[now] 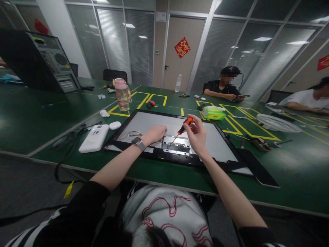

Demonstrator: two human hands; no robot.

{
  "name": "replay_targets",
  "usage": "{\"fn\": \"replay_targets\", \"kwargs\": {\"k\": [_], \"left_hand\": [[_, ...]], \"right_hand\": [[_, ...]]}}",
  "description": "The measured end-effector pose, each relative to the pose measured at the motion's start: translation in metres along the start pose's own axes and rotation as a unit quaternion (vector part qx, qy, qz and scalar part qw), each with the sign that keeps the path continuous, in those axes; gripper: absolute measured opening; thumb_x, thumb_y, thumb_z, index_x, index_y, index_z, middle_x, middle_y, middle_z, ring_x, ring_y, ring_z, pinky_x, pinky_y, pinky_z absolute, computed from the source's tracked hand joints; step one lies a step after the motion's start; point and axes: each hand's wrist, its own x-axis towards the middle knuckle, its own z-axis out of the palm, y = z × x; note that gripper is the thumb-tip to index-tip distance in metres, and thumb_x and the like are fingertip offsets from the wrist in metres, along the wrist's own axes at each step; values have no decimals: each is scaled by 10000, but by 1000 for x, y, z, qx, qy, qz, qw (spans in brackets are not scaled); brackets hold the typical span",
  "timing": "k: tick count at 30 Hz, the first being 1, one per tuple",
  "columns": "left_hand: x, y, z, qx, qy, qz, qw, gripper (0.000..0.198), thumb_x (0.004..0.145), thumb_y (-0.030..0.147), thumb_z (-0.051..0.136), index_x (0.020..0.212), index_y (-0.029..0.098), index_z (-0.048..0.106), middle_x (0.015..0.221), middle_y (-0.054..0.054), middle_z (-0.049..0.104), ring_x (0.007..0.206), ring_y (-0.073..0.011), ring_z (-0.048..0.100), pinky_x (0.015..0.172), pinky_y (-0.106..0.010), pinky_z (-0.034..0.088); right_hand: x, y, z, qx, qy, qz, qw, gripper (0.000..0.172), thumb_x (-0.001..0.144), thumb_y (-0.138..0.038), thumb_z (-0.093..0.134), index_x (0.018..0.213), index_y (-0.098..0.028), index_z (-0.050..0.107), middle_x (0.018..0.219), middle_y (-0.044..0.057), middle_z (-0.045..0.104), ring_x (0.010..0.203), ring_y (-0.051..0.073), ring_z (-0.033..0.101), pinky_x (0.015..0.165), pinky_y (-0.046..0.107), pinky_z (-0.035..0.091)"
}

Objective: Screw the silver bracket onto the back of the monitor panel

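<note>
Screw work on the metal plate (183,146) on the back of the monitor panel (221,144), which lies flat on the tabletop (295,171) right in front of the person. I'd bring the screwdriver (180,131) more in line with the screw than its current slant and press down firmly, so the tip doesn't cam out and skid across the panel. Right hand (196,135) is closed in a fingertip grip on the orange handle, tip down at the plate's left end; left hand (154,133) rests palm-down on the panel just beside the tip, fingers loosely bent, gripping nothing I can see.
</note>
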Motion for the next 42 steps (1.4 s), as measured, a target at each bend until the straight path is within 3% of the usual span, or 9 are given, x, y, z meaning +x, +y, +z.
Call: {"fn": "replay_targets", "kwargs": {"k": [16,22,26,28,30,33,38,42], "left_hand": [[-2,5,-7,8,-10,-4,1000,281,962,253,390,1114,156,605,1059,-127,699,931,-244,659,779,-316,483],[-2,4,-5,2,-1,2,1000,288,972,255,368,1099,159,609,1031,-122,702,902,-242,662,762,-320,486],[-3,3,-5,-14,-5,-4,1000,292,953,222,400,1161,170,598,1069,-119,699,944,-238,659,802,-319,487],[-2,3,-5,-14,-9,-10,1000,299,944,206,409,1172,172,599,1078,-120,699,960,-240,658,817,-322,489],[-2,2,-5,-8,-11,-14,1000,294,941,198,405,1149,167,611,1072,-124,701,966,-249,659,819,-331,493],[-1,3,-6,-2,-11,-11,1000,286,942,197,404,1136,167,611,1076,-124,700,974,-257,658,817,-338,494],[-3,6,-10,9,-21,-14,1000,272,940,200,404,1108,170,617,1032,-119,705,942,-249,661,797,-325,491],[-3,5,-10,12,-18,-6,1000,286,945,204,387,1117,169,613,1008,-118,708,924,-248,662,786,-322,489]], "right_hand": [[-5,3,4,-41,-39,-41,998,315,858,-239,606,1169,-253,566,884,20,636,721,159,634,685,332,559],[2,-8,-2,-12,-166,-32,985,331,908,-244,531,1235,-245,482,1070,81,641,786,168,682,808,383,568],[15,-16,0,-23,-236,-23,971,333,914,-262,515,1246,-246,491,1055,72,646,799,168,680,815,383,561],[19,-16,4,-54,-221,-42,973,329,869,-281,596,1193,-242,549,970,46,649,708,152,656,738,349,561],[19,-14,8,-86,-166,-72,980,290,818,-300,670,1092,-225,613,871,25,626,650,141,614,659,314,540],[16,-11,9,-108,-107,-99,983,252,815,-320,679,1044,-219,651,833,28,616,668,150,587,679,324,527],[12,-12,3,39,-158,-8,987,302,940,-349,483,1194,-257,619,977,54,675,854,180,650,844,387,525],[12,-5,3,78,-83,43,993,205,813,-317,674,1007,-251,690,843,1,658,750,150,627,786,334,506]]}}
